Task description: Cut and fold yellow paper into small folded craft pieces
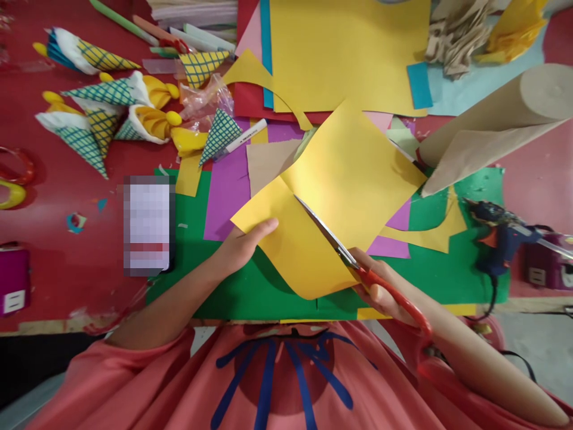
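Note:
My left hand [248, 243] grips the left corner of a yellow paper sheet [353, 173], thumb on top and fingers hidden beneath. In my right hand [380, 286] is a pair of red-handled scissors [394, 292]. Their blades lie along the sheet and point up and left, with the tips near a cut that runs in from the upper left edge. The near part of the sheet bends down toward me. Below it are a green sheet [210, 298] and purple paper [228, 203].
Several paper cones [85, 140] and a phone [147, 227] lie to the left. Stacked yellow sheets [349, 54] are at the back. A brown paper roll [483, 125] and a dark blue glue gun [496, 245] lie to the right, with yellow offcuts [439, 236] near them.

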Tool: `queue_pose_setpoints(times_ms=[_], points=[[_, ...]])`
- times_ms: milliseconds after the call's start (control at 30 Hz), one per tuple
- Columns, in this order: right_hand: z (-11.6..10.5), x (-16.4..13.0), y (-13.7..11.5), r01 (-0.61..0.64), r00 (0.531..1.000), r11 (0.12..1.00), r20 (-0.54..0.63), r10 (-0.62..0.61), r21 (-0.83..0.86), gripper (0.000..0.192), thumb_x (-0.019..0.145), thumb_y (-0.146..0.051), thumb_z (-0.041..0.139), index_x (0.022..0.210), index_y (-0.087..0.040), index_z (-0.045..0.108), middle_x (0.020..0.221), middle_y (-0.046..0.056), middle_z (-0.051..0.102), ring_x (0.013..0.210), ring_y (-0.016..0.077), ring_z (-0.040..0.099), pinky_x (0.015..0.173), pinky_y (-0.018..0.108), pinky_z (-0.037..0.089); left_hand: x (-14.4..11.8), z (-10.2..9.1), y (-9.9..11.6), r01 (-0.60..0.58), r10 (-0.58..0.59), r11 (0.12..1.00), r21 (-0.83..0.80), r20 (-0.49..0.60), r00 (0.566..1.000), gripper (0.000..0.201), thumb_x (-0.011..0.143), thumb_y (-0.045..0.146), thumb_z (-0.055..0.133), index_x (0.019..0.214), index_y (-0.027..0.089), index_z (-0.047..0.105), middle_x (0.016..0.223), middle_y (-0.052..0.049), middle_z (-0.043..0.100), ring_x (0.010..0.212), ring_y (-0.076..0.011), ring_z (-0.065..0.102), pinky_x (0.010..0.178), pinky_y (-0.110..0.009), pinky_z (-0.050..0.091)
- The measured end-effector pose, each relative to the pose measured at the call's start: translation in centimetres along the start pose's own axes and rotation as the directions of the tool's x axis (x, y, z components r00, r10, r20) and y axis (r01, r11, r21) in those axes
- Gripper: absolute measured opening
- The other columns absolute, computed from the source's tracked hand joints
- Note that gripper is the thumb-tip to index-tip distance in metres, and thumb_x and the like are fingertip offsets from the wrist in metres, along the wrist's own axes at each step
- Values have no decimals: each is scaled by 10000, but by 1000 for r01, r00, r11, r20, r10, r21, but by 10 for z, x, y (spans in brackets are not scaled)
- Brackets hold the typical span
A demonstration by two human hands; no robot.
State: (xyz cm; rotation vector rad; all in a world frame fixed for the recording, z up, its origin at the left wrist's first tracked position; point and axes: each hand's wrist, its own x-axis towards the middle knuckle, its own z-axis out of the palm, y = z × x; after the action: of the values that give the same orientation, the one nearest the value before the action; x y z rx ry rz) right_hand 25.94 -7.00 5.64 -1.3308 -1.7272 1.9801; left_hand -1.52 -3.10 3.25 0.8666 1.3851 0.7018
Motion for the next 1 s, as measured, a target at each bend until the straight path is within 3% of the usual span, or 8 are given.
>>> queue_pose_setpoints(times_ms=[167, 467, 1000], points=[[-5, -3, -6, -52, 995, 996, 91, 46, 70, 731, 742, -844, 368, 1046, -187, 474, 568, -68, 351, 482, 80, 271, 426, 234, 196, 0, 0, -3, 21, -22, 1000, -7, -12, 1000, 468, 749, 502, 686, 1124, 222, 684, 1157, -32, 712, 1165, -271, 623, 1010, -347, 528], [1, 5, -11, -48, 999, 993, -8, 49, 103, 725, 752, -826, 411, 1063, -178, 510, 600, -57, 366, 488, 69, 291, 422, 221, 214, -1, 2, -9, -4, 7, 997, -71, 47, 999, 467, 779, 470, 686, 1191, 253, 648, 1176, -12, 704, 1161, -237, 629, 1037, -333, 508], [5, 10, -10, -85, 995, 992, -39, 89, 91, 843, 699, -845, 460, 1161, -140, 491, 621, -48, 407, 513, 78, 341, 428, 202, 254, 1, 0, -13, -32, 37, 998, -47, 101, 994, 513, 818, 481, 638, 1267, 234, 596, 1268, -20, 655, 1216, -257, 590, 1064, -366, 488]])
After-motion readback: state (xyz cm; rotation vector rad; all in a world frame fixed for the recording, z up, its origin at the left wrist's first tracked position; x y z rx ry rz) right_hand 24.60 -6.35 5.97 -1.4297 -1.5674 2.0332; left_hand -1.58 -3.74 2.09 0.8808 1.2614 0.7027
